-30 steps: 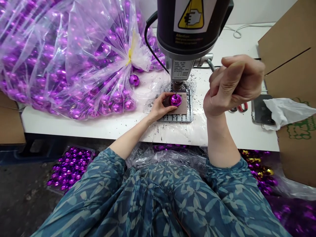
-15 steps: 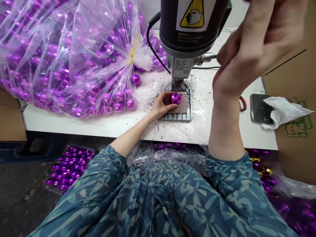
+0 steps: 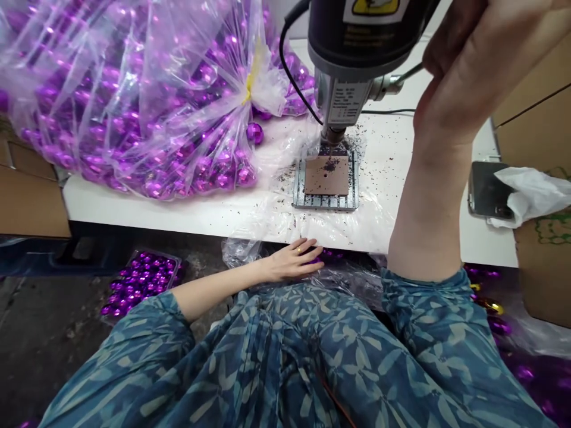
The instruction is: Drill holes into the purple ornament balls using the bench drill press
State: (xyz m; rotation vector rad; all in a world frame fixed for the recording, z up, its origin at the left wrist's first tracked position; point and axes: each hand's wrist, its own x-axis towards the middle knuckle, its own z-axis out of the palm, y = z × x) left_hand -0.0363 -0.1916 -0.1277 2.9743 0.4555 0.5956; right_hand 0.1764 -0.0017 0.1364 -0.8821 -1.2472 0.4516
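Note:
My left hand is over the clear plastic bag at my lap, just below the table's front edge. Its fingers are stretched out and apart; purple shows beneath them. High on the right, my right hand is curled by the lever of a small drill press; the grip itself is mostly hidden. Under the chuck, a brown board with a small hole lies on the slotted metal base, dark shavings scattered over it.
A big tied plastic bag of shiny purple balls fills the table's left. One purple ball lies beside its knot. At right are a phone, a crumpled tissue and a cardboard box. A tray of purple balls sits low on the left.
My left hand has left the board and come down to the bag at my lap; the purple ball it held is out of its fingers. My right hand stays raised by the lever.

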